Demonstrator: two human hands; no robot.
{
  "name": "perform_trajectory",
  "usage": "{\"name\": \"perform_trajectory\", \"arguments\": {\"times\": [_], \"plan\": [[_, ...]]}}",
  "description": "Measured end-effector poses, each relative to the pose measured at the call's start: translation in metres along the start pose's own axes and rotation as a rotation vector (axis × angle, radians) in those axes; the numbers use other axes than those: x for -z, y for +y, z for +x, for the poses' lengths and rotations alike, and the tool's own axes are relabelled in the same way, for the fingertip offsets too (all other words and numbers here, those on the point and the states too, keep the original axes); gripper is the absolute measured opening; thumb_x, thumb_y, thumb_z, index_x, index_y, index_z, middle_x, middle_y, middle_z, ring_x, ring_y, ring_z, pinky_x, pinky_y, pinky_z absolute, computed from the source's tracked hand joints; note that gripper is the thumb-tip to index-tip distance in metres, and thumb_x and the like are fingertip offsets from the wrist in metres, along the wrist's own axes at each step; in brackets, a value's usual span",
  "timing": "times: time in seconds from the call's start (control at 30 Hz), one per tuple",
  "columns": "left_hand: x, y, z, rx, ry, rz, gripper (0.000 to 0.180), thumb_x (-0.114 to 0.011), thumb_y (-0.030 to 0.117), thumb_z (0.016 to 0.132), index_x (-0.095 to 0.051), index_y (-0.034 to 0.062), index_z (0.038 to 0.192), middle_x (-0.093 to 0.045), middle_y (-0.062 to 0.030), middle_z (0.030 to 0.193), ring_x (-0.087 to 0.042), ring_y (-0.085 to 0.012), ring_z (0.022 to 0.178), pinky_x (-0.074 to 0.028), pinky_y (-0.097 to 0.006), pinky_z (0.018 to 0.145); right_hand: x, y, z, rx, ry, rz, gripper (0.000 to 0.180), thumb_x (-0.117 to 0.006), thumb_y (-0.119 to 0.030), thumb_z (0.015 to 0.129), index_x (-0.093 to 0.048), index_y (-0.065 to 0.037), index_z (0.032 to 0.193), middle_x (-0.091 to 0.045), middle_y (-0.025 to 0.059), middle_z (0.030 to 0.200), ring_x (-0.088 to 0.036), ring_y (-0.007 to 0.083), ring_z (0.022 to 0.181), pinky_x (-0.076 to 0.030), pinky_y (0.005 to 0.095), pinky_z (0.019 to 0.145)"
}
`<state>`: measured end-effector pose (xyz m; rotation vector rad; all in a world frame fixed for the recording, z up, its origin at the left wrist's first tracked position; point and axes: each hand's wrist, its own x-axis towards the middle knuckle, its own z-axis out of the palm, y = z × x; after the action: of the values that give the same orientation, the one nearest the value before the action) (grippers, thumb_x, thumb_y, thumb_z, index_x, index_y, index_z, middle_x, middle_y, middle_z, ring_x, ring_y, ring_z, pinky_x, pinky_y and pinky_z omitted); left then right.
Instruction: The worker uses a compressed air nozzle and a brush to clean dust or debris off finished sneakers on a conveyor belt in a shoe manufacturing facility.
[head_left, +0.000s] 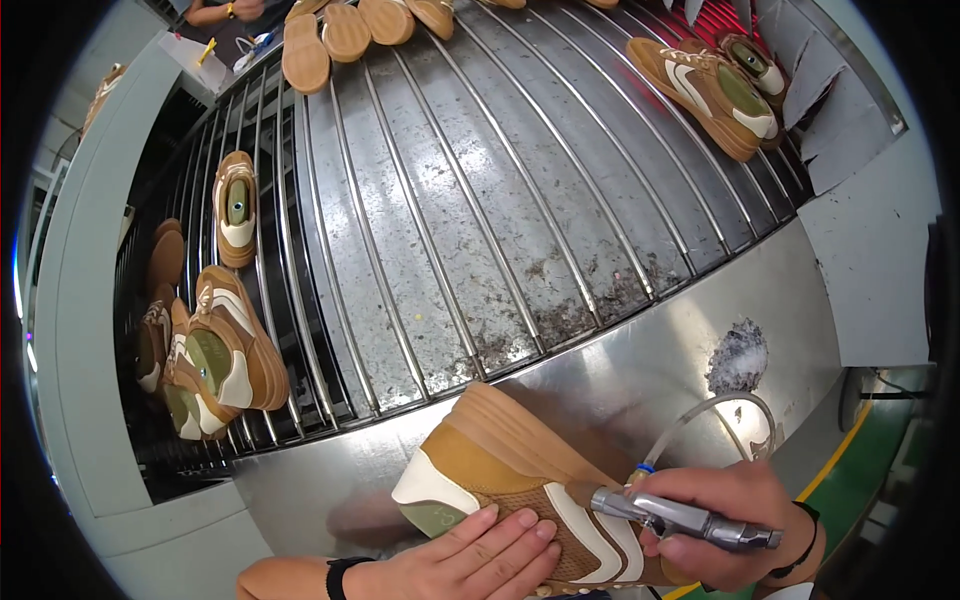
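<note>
A brown suede sneaker [500, 455] with white side stripes and a green insole is tilted on its side above the near steel ledge, its tan sole turned away from me. My left hand [470, 560] holds it, fingers laid across the mesh side near the heel; the thumb is hidden. In my right hand [725, 520] is a silver hand tool [690, 520] with a clear hose at a blue fitting. Its brush-like tip touches the sneaker's side, just by the sole edge above the stripes.
Metal rods [480, 230] run away from me over a stained steel plate. Several brown sneakers [235, 340] stand at the left, with more sneakers [705, 90] at the far right. Soles [347, 33] face up at the back, near another person's arm [225, 12]. White residue [738, 357] marks the ledge.
</note>
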<state>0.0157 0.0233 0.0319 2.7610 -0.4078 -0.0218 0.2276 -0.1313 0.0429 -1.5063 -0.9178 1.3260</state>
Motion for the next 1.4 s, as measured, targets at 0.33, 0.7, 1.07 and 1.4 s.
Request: {"name": "perform_trajectory", "arguments": {"times": [0.33,0.7,1.07,1.4], "plan": [[-0.001,-0.001,0.001,-0.02,0.024,0.009,0.026,-0.054,0.009,0.083,-0.062,-0.0021,0.106,-0.06,-0.0189,0.113,-0.056,-0.0328,0.111,-0.042,-0.044,0.098,-0.004,0.01,-0.028,0.135,0.081,0.045,0.033,-0.058,-0.014,0.084,-0.055,0.007,0.109,-0.062,0.0126,0.08,-0.06,0.0186,0.066,-0.048,0.028,0.063],[-0.027,0.005,0.003,0.092,0.431,-0.032,0.031,-0.057,0.019,0.084,-0.063,-0.0018,0.106,-0.06,-0.0187,0.113,-0.056,-0.0334,0.111,-0.042,-0.044,0.098,0.001,0.011,-0.055,0.041,0.158,-0.027,0.029,-0.057,-0.014,0.081,-0.059,0.005,0.103,-0.063,0.0146,0.08,-0.063,0.0249,0.067,-0.049,0.0303,0.062],[-0.003,0.015,0.011,0.106,0.127,-0.063,0.032,-0.061,0.017,0.08,-0.063,-0.0033,0.105,-0.06,-0.021,0.113,-0.056,-0.0346,0.11,-0.042,-0.045,0.098,0.004,0.012,-0.096,0.039,0.255,-0.027,0.032,-0.057,-0.018,0.083,-0.057,0.005,0.105,-0.064,0.0128,0.074,-0.064,0.0275,0.063,-0.049,0.0316,0.058],[0.026,0.024,0.036,0.125,-0.073,0.021,0.044,-0.065,0.009,0.07,-0.057,-0.0065,0.11,-0.06,-0.0229,0.109,-0.059,-0.0352,0.103,-0.047,-0.043,0.09,0.027,0.061,-0.122,0.101,0.494,0.473,0.04,-0.056,-0.013,0.086,-0.048,0.005,0.121,-0.064,0.0147,0.084,-0.064,0.0216,0.075,-0.051,0.0308,0.07]]}}
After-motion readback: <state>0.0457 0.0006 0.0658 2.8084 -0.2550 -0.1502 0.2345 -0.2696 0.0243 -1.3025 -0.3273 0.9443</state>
